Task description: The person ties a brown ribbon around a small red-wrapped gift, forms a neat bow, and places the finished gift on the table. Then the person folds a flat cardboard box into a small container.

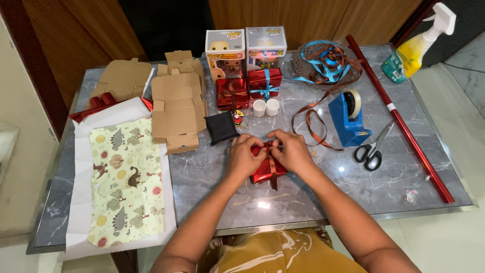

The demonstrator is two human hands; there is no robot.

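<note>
Fingers of my left hand and right hand pinch the brown ribbon atop the small red foil-wrapped box, forearms converging from 6 o'clock. It lies at the grey marble table's centre, ribbon running 12 to 6. At 12 o'clock: two wrapped red boxes, two white cups.

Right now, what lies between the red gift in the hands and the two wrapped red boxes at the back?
In the head view, between the red gift and the wrapped red boxes stand two small white cups, with a black pouch off to the left.
</note>
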